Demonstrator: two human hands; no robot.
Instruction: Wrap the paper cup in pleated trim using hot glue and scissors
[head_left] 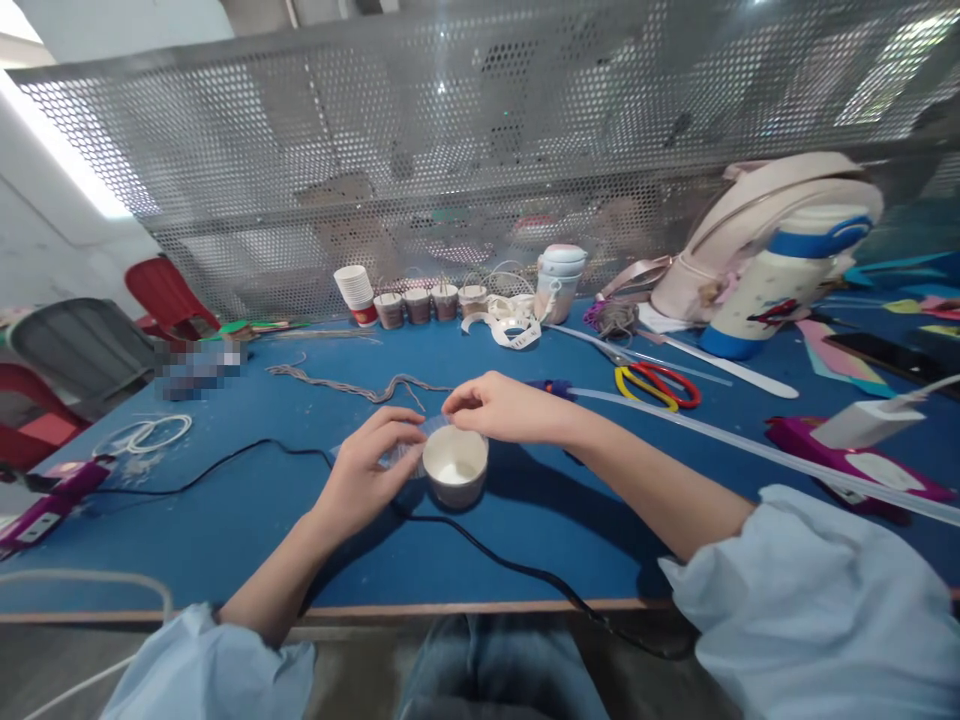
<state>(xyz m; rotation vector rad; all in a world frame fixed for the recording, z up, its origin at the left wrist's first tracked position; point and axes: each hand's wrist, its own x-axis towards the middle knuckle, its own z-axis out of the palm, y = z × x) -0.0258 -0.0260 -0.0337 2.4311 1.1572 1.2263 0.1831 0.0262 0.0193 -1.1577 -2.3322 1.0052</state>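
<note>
A small white paper cup (455,468) stands upright on the blue table (225,530), its outside looking brownish. My left hand (369,468) curls beside the cup's left side, fingers pinched on a thin clear strip (409,450) that lies against the cup. My right hand (504,408) hovers just above and behind the cup's rim, fingertips pinched together at the upper end of that same strip. Both sleeves are light blue.
A black cable (517,570) runs under the cup. Red and yellow scissors (660,385), grey cord (352,385), a purple glue gun (45,500), a long clear stick (750,450), wrapped cups (420,303), a cup stack (355,292), ribbon (510,320), a bottle (780,280) and perforated metal screen (480,150) surround.
</note>
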